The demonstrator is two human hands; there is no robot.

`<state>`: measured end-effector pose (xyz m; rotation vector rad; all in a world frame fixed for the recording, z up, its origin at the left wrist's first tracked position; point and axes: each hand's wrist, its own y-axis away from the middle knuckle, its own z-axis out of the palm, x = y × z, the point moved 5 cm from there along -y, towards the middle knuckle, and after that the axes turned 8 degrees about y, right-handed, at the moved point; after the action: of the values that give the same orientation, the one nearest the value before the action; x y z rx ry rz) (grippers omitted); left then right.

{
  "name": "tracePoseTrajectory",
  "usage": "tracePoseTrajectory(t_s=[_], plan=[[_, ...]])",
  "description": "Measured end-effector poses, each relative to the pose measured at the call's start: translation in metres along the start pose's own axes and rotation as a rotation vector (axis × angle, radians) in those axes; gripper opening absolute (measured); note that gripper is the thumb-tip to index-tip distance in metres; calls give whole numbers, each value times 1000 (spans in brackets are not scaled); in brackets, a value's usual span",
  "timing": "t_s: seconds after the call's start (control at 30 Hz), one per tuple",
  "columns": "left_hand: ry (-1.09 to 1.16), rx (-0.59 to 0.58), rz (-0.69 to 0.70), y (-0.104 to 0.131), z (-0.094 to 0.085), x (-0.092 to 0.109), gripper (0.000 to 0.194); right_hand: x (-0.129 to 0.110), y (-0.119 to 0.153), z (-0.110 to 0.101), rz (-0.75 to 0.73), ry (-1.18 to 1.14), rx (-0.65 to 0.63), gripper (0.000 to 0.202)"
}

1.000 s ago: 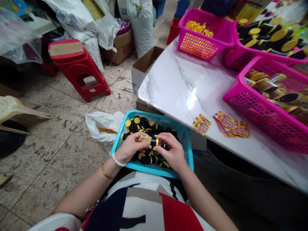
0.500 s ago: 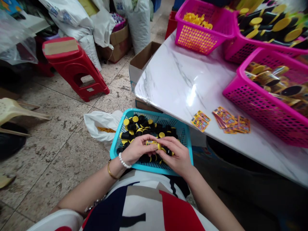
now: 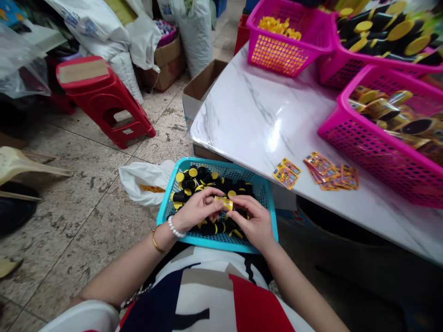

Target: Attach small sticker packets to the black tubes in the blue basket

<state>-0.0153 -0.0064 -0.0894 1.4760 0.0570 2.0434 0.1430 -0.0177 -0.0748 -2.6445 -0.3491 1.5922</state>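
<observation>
My left hand (image 3: 198, 210) and my right hand (image 3: 254, 222) meet above a turquoise basket (image 3: 268, 205) at my lap. Between their fingertips is a small cylinder with a yellow printed label (image 3: 224, 203), lying sideways. Fingers of both hands are closed on its two ends; part of it is hidden behind them. Inside the basket lie many small black pieces with yellow caps (image 3: 207, 177), jumbled together.
On the marble-patterned table (image 3: 238, 110) lie a printed label sheet (image 3: 287, 173) and stacked sheets (image 3: 321, 167). Pink baskets (image 3: 377, 161) of yellow and black parts stand behind. A red stool (image 3: 104, 101) and white bag (image 3: 138, 177) are to the left.
Both hands have opened out slightly around the cylinder, so more of its yellow label shows. My left fingers have lifted and curled. The view has shifted a little.
</observation>
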Motion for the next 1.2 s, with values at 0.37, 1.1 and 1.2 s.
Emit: tracePoseTrajectory(t_s=[0.37, 1.1, 1.2], plan=[[-15, 30, -82, -6, -2, -15, 37, 21, -2, 17, 348, -467, -147, 33], [417, 53, -194, 4, 24, -24, 40, -4, 10, 6, 105, -349, -83, 22], [404, 32, -166, 6, 32, -21, 40, -22, 9, -4, -41, -52, -58, 31]])
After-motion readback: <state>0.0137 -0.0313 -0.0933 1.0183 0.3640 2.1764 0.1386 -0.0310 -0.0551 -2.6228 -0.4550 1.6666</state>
